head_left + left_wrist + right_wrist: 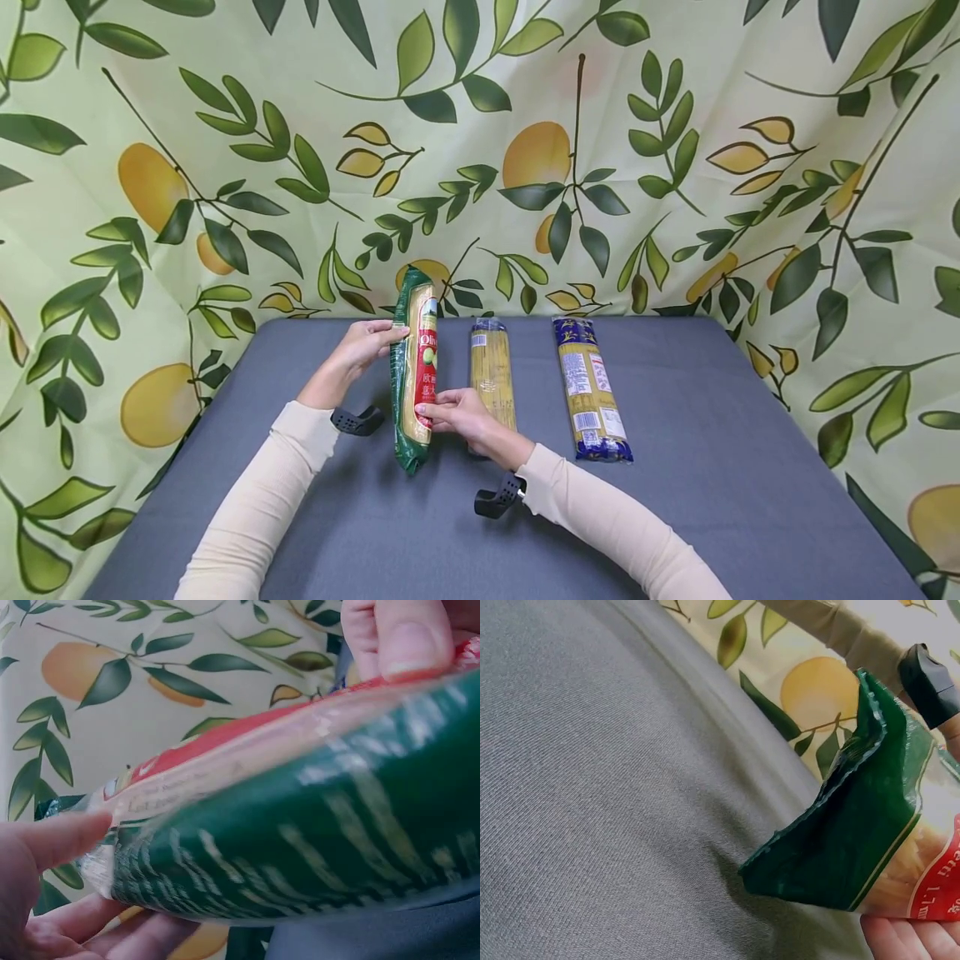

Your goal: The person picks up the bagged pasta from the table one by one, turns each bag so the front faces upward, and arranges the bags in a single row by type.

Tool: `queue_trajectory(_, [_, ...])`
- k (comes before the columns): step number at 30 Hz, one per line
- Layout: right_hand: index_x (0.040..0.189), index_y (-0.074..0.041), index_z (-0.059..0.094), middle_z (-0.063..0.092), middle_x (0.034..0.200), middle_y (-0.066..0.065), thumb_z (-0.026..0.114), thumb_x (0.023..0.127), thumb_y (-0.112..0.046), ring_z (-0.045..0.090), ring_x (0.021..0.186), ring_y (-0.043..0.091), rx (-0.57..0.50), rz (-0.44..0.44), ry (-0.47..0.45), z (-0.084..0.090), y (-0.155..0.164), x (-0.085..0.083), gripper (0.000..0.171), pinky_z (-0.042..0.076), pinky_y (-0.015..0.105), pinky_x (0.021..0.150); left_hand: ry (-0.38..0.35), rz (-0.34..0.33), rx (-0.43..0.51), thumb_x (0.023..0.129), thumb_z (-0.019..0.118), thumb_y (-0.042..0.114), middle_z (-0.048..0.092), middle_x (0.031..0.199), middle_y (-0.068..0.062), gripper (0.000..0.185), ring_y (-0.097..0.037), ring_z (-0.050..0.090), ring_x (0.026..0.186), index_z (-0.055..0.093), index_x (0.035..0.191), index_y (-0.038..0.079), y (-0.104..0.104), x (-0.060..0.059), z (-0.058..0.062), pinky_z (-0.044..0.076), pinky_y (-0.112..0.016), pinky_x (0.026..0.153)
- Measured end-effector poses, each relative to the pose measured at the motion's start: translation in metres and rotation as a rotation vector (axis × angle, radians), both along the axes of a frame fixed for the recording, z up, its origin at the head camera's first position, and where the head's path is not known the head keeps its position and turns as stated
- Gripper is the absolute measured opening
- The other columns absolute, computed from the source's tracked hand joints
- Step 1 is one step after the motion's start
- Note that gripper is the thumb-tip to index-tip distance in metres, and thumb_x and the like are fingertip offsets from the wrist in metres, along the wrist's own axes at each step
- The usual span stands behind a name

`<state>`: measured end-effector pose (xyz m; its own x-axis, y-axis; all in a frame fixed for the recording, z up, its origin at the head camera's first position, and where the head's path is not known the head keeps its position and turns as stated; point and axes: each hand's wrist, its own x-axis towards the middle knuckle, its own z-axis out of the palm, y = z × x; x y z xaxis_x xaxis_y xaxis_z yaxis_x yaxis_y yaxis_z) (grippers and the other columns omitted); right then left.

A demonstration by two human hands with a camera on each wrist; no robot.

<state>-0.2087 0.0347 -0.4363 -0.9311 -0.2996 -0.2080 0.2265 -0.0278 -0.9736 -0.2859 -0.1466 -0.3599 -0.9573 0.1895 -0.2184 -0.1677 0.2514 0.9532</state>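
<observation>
Green-and-red spaghetti packet [414,375] held on edge above the grey table [712,467], left of two other pasta packets. Left hand [365,346] pinches its far end; right hand [459,414] pinches the near part. Step judged: repositioning; next, lowering it flat calls for both grips level.
</observation>
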Motion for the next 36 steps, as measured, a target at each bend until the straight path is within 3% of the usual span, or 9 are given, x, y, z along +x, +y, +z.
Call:
queue_trajectory(3, [0.111, 0.013, 0.064, 0.072, 0.103, 0.026, 0.07, 0.086, -0.008, 0.071, 0.071, 0.012, 0.027, -0.024, -0.015, -0.001, 0.0, 0.0, 0.033, 0.062, 0.035, 0.078, 0.016, -0.022, -0.067, 0.093, 0.062, 0.029, 0.068, 0.111, -0.01, 0.055, -0.002, 0.062, 0.086, 0.051, 0.134, -0.007, 0.002, 0.0, -0.002, 0.043, -0.042, 0.113])
queue_trajectory(5, [0.109, 0.012, 0.065, 0.072, 0.103, 0.027, 0.072, 0.085, -0.009, 0.072, 0.07, 0.014, 0.049, -0.034, -0.017, -0.001, -0.001, 0.001, 0.033, 0.062, 0.035, 0.077, 0.032, -0.023, -0.13, 0.091, 0.064, 0.035, 0.07, 0.107, -0.008, 0.056, -0.004, 0.061, 0.089, 0.056, 0.13, -0.005, 0.003, 0.001, -0.002, 0.048, -0.038, 0.108])
queue_trajectory(7, [0.108, 0.012, 0.066, 0.073, 0.101, 0.027, 0.073, 0.084, -0.01, 0.071, 0.069, 0.013, 0.067, -0.043, -0.015, -0.001, -0.002, 0.002, 0.033, 0.062, 0.035, 0.074, 0.049, -0.001, -0.192, 0.088, 0.067, 0.038, 0.068, 0.098, -0.001, 0.055, -0.006, 0.058, 0.09, 0.061, 0.124, -0.003, 0.006, 0.003, -0.002, 0.051, -0.031, 0.097])
queue_trajectory(10, [0.105, 0.011, 0.067, 0.073, 0.098, 0.027, 0.074, 0.083, -0.012, 0.07, 0.065, 0.012, 0.097, -0.057, -0.008, 0.002, -0.003, 0.003, 0.033, 0.063, 0.034, 0.07, 0.065, 0.05, -0.261, 0.085, 0.071, 0.039, 0.066, 0.097, -0.004, 0.055, -0.012, 0.055, 0.093, 0.064, 0.119, -0.004, 0.009, 0.005, -0.003, 0.046, -0.023, 0.084])
queue_trajectory(14, [0.1, 0.01, 0.069, 0.074, 0.091, 0.023, 0.077, 0.081, -0.014, 0.068, 0.061, 0.01, 0.147, -0.095, -0.007, 0.004, -0.004, 0.005, 0.031, 0.062, 0.032, 0.066, 0.045, 0.102, -0.287, 0.082, 0.073, 0.041, 0.066, 0.102, -0.009, 0.059, -0.017, 0.055, 0.096, 0.064, 0.118, -0.005, 0.013, 0.005, -0.006, 0.045, -0.025, 0.084])
queue_trajectory(21, [0.095, 0.009, 0.07, 0.075, 0.084, 0.018, 0.081, 0.076, -0.014, 0.066, 0.056, 0.009, 0.202, -0.136, -0.004, 0.004, -0.001, 0.004, 0.032, 0.062, 0.03, 0.063, 0.043, 0.123, -0.274, 0.082, 0.074, 0.035, 0.065, 0.108, -0.014, 0.055, -0.016, 0.055, 0.094, 0.065, 0.118, -0.006, 0.015, 0.005, -0.007, 0.049, -0.027, 0.085])
queue_trajectory(28, [0.098, 0.008, 0.069, 0.074, 0.089, 0.02, 0.083, 0.075, -0.018, 0.068, 0.06, 0.01, 0.223, -0.136, -0.007, 0.003, 0.003, 0.002, 0.037, 0.062, 0.03, 0.065, 0.028, 0.105, -0.212, 0.084, 0.073, 0.026, 0.068, 0.08, 0.002, 0.051, -0.007, 0.063, 0.069, 0.063, 0.12, -0.008, 0.011, 0.002, -0.004, 0.051, -0.036, 0.096])
queue_trajectory(36, [0.104, 0.011, 0.065, 0.072, 0.1, 0.027, 0.076, 0.082, -0.013, 0.069, 0.065, 0.011, 0.162, -0.101, -0.007, 0.0, 0.009, -0.001, 0.034, 0.063, 0.032, 0.072, -0.034, 0.089, -0.106, 0.088, 0.067, 0.014, 0.062, 0.068, 0.01, 0.048, -0.004, 0.062, 0.065, 0.054, 0.127, -0.012, 0.008, -0.002, -0.004, 0.053, -0.03, 0.09])
